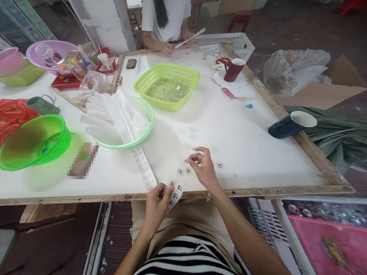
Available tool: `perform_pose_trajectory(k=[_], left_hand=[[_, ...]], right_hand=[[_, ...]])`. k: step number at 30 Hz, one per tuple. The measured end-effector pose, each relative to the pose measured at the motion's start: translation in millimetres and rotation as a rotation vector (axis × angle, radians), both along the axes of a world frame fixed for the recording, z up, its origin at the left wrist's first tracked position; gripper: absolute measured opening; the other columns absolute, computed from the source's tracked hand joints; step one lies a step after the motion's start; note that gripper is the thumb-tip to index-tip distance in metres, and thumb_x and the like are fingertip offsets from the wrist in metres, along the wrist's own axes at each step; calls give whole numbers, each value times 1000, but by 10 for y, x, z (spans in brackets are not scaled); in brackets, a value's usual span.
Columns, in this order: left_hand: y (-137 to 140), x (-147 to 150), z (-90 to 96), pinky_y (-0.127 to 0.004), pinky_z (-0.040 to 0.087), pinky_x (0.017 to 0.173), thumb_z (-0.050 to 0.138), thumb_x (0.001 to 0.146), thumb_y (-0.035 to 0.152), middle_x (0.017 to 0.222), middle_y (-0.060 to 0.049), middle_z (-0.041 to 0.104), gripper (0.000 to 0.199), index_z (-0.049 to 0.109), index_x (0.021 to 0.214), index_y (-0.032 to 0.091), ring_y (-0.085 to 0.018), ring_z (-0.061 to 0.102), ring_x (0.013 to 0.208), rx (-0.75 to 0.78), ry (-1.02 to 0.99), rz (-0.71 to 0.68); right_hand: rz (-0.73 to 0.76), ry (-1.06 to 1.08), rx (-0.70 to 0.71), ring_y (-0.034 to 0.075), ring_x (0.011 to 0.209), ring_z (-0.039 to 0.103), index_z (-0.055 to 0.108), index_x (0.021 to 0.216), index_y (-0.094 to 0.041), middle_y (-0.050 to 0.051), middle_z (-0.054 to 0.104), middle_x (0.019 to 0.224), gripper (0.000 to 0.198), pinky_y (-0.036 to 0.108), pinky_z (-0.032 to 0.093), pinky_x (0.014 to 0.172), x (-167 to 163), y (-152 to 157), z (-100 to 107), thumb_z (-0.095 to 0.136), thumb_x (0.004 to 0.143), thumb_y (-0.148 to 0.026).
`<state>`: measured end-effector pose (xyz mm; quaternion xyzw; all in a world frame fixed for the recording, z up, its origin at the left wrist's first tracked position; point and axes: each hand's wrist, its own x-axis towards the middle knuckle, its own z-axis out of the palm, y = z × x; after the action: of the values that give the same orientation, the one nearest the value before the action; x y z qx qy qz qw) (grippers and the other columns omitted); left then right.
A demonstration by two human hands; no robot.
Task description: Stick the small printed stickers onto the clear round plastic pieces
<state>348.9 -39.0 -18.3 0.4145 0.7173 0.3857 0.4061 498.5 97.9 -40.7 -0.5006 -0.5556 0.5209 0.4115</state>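
A lime-green slatted plastic basket (pixel 166 86) is set mid-counter; left of it a white-rimmed paper cup (pixel 103 59), right a maroon ceramic mug (pixel 234 69), nearer a pale-green round bowl (pixel 137 124).

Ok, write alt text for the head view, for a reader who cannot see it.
At a white table, the left hand holds a sticker strip at the near edge while the right hand pinches a small sticker above others stuck on the table. A green basket, green bowls, two mugs and a person in white opposite surround them.
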Motion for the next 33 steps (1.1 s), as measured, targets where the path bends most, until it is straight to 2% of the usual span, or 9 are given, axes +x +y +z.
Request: perform_pose_trajectory(k=[6,11,15,19,22,24,27,30,33], left_hand=[[-21,-55,-39,-25,21,54,55,89,50,60,6,26,44,39,62,19,-10,27,58,9,0,12],[-4,-78,-59,-25,21,53,55,89,50,59,6,27,44,40,62,19,-9,28,57,7,9,7],[26,-66,-64,-25,21,53,55,89,50,58,6,28,44,40,62,19,-9,28,57,3,16,-1],[36,-65,-48,-24,22,53,55,89,50,58,6,30,43,42,63,19,-10,29,57,7,6,-3],[24,-77,-42,-24,22,53,55,89,50,58,5,30,43,42,63,19,-10,29,57,7,-6,3],[8,-85,-46,-24,21,53,55,89,51,59,6,29,43,41,63,19,-10,28,57,7,-6,11],[-11,-89,-60,-25,21,53,55,89,50,59,6,29,43,41,63,19,-10,28,57,10,4,9],[-7,-77,-64,-25,22,54,55,89,51,59,6,30,43,42,63,19,-10,28,58,7,2,-5],[14,-62,-45,-25,22,54,55,89,52,59,6,29,44,41,63,19,-10,28,58,4,-8,-12]], right_hand=[[114,-224,0,16,74,63,40,111,-24,-2,67,79,38,30,45,72,-64,212,-283,54,75,-24],[163,-308,42,17,71,62,42,111,-25,-3,64,77,36,30,45,70,-113,187,-306,51,76,-19],[188,-414,107,20,76,61,46,112,-23,-1,60,75,37,36,43,80,-195,161,-278,47,76,-12],[154,-492,172,26,101,58,45,121,-20,11,59,108,47,44,39,92,-235,141,-271,48,75,-10],[137,-515,190,26,98,58,47,121,-20,13,53,119,47,45,38,92,-167,168,-271,53,74,-14],[88,-508,212,23,92,58,52,116,-22,10,56,114,38,45,37,92,-89,215,-257,55,78,-21],[-12,-428,195,19,83,56,60,96,-22,7,62,104,19,42,38,91,20,316,-221,55,81,-33],[-3,-352,95,17,74,57,60,79,-21,4,67,85,16,35,44,79,73,410,-201,54,81,-36],[18,-346,38,17,72,59,61,77,-20,3,68,78,15,31,46,70,80,461,-221,54,78,-34]])
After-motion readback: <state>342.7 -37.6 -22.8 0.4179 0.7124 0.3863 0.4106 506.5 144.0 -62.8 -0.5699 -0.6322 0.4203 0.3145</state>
